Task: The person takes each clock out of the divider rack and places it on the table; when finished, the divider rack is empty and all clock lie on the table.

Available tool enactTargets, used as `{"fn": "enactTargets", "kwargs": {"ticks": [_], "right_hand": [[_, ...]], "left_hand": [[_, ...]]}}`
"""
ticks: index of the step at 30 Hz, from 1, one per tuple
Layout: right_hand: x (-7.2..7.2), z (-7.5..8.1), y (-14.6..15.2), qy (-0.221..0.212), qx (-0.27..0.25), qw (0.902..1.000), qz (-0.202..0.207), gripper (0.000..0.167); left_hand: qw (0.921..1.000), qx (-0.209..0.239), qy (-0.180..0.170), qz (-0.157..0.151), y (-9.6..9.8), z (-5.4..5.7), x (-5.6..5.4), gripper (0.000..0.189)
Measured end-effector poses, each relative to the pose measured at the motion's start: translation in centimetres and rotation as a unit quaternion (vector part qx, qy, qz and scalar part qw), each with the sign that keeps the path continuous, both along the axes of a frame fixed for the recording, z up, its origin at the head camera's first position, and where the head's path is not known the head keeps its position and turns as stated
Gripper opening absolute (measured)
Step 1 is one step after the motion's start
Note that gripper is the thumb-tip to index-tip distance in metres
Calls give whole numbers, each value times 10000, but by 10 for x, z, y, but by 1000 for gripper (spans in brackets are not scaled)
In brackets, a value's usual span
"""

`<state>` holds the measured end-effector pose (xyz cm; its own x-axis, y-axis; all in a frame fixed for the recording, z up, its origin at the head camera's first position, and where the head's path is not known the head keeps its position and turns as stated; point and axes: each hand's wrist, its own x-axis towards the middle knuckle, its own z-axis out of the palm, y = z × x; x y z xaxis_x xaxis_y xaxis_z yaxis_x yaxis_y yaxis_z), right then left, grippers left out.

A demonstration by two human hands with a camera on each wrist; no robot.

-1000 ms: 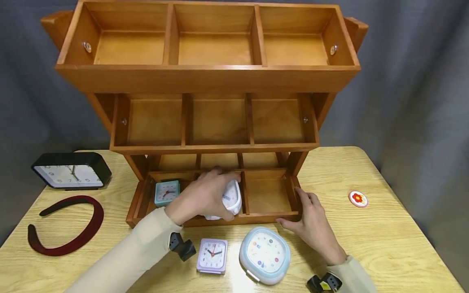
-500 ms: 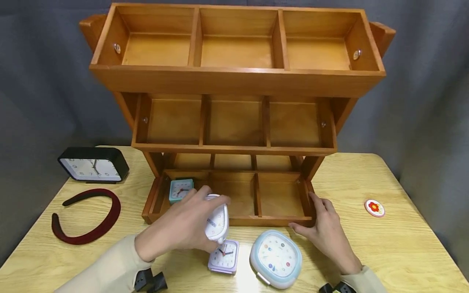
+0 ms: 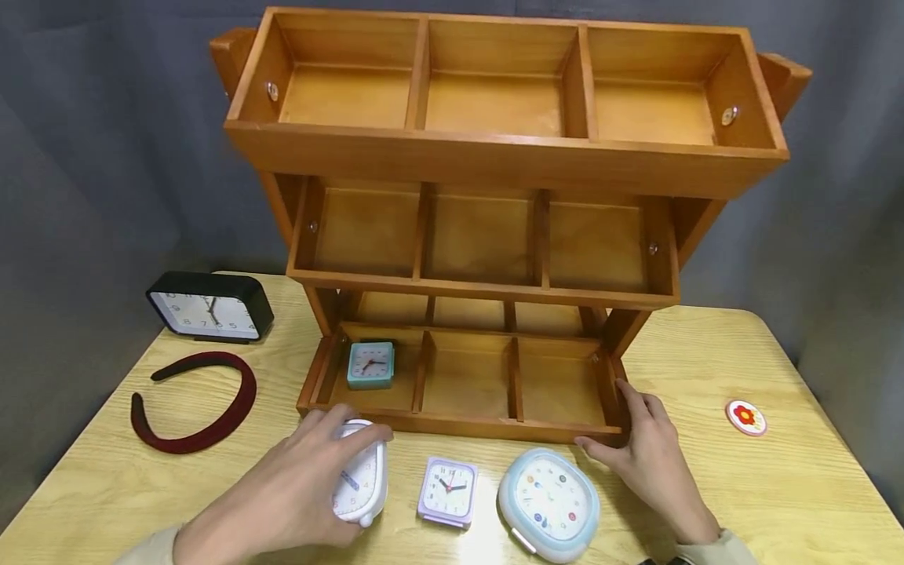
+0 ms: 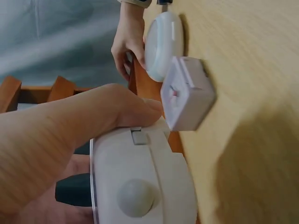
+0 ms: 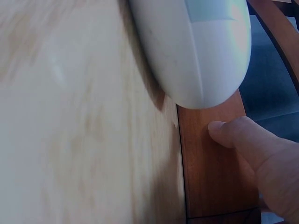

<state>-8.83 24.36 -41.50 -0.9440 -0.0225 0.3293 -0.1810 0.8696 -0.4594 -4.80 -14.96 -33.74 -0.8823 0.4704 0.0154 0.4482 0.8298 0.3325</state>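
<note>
My left hand (image 3: 297, 482) grips a white alarm clock (image 3: 366, 475) over the table's front left; the fingers cover part of its dial. In the left wrist view the thumb lies along the white casing (image 4: 124, 163), near a grey round knob. My right hand (image 3: 657, 463) holds the front right corner of the bottom tray (image 3: 452, 424) of a wooden tiered organizer, thumb (image 5: 224, 133) on the front wall, fingers along the side. A teal clock (image 3: 370, 365) sits in that tray's left compartment. Between my hands lie a lilac square clock (image 3: 448, 492) and a larger light-blue and white clock (image 3: 549, 504).
Above the bottom tray rise further wooden trays (image 3: 494, 161), each split into three compartments, overhanging the work area. A black clock (image 3: 209, 308) and a dark red headband (image 3: 240, 404) lie to the left. A round flower badge (image 3: 746, 417) rests on the right.
My left hand has lifted the white alarm clock out of the bottom tray's middle compartment and carried it forward and left over the table. My right hand keeps its hold on the tray corner.
</note>
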Motion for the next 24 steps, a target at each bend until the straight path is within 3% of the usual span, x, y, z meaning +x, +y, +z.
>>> {"fn": "enactTargets", "kwargs": {"ticks": [11,18,24], "right_hand": [[1,-2,4,147,16,9999,-17,93],[0,-1,2,144,20,9999,-26,92],[0,-1,1,84,30,10000,-9,92]], "left_hand": [[9990,177,-407,-79,0,-30,-5,85],[9995,70,-84,-284,-1,-44,-9,85],[9994,104,-218,-248,-2,-51,-10,85]]}}
